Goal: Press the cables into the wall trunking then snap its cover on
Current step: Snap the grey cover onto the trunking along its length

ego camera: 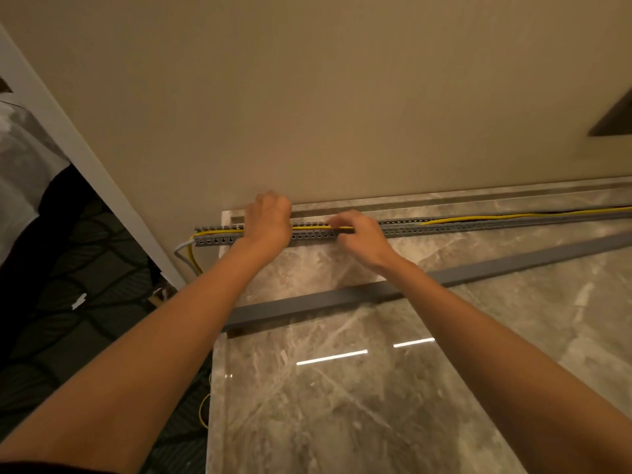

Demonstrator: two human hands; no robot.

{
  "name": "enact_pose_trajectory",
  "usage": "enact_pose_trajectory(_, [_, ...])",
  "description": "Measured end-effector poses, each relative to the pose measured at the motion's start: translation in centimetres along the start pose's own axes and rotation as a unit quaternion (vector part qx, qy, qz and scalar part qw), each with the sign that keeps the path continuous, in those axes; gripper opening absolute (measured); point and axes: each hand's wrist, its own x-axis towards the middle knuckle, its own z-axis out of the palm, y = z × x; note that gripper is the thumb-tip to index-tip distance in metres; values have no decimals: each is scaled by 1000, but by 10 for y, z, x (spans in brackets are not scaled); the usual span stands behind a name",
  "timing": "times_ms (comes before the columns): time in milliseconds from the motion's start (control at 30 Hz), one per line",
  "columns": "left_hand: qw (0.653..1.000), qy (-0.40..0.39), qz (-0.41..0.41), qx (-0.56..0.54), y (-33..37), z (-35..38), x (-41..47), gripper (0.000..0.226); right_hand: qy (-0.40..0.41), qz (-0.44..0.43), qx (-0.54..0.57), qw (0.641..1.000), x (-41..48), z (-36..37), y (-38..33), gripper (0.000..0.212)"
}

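A grey slotted trunking runs along the foot of the beige wall, lying on the marble floor. A yellow cable lies inside it near the hands and rises above the channel farther right. A white cable leaves the left end together with the yellow one. My left hand rests on the trunking with its fingers curled over the channel. My right hand presses down on the yellow cable with its fingertips. The long grey cover lies loose on the floor, in front of the trunking and under my right forearm.
A white door frame slants down the left side. Dark patterned carpet lies beyond the marble edge at the left, with a loop of yellow cable on it. A dark object sticks out of the wall at the upper right.
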Motion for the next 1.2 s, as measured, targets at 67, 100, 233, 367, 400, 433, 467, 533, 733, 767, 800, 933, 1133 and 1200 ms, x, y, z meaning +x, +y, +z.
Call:
enact_pose_trajectory(67, [999,-11,26,-41,22,3,-4,22,27,35,16,999,-11,-21,27,35])
enact_pose_trajectory(100, [997,-33,35,-64,34,3,-6,22,30,54,10,998,-16,-32,42,33])
enact_pose_trajectory(233, [973,-159,128,-111,101,12,-21,31,11,117,-33,993,-41,-75,98,24])
enact_pose_trajectory(367, [950,-232,198,-59,173,41,-41,43,6,130,-37,991,-58,-105,134,22])
enact_pose_trajectory(400, [951,-231,201,-48,194,48,-44,45,5,124,-36,992,-63,-115,143,24])
enact_pose_trajectory(433, [953,-222,199,-46,206,55,-44,46,-5,114,-39,993,-64,-120,148,27])
enact_pose_trajectory(467, [956,-210,197,-49,223,60,-44,46,-16,110,-46,993,-65,-129,157,30])
enact_pose_trajectory(533, [964,-184,183,-62,250,70,-42,49,-23,108,-71,991,-67,-146,176,32])
enact_pose_trajectory(733, [971,-187,130,-76,339,84,-26,45,-45,98,-130,986,-64,-209,250,42])
enact_pose_trajectory(767, [971,-194,120,-76,346,82,-22,43,-52,89,-149,983,-63,-217,259,43])
enact_pose_trajectory(800, [972,-192,109,-79,353,80,-17,38,-57,83,-175,979,-63,-228,269,43])
enact_pose_trajectory(933, [982,-153,47,-99,370,73,-8,19,-55,101,-263,958,-64,-275,303,39])
enact_pose_trajectory(1133, [990,-134,-9,-45,390,67,-10,23,-11,121,-359,925,-67,-306,346,31])
enact_pose_trajectory(1200, [990,-135,-14,-31,393,68,-8,23,23,103,-333,937,-66,-302,353,28])
